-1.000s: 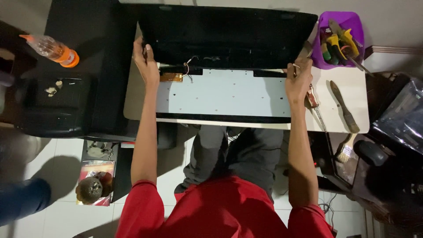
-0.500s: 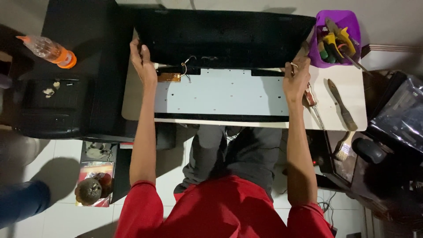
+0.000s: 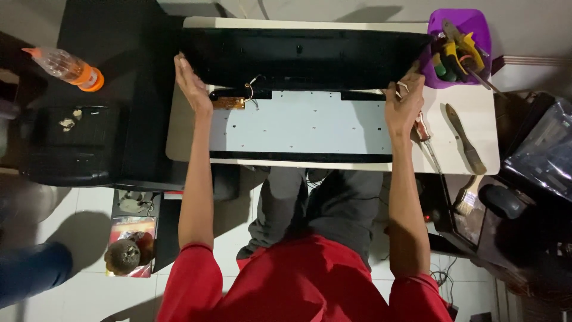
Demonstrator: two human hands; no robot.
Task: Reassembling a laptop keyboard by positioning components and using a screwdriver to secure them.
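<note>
Black panel (image 3: 310, 56) lifted off the white metal sheet (image 3: 301, 128), along its far edge. Left hand (image 3: 192, 83) open, flat against panel's left end; right hand (image 3: 404, 104) gripping its right end, beside purple tool tub (image 3: 465, 21). Brush (image 3: 465, 140) right of sheet.

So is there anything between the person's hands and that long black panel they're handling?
Nothing visible. The left hand is pressed against the left end of the black panel, and the right hand is at its right end. The screwdriver and brush lie off to the right on the white table.
</note>
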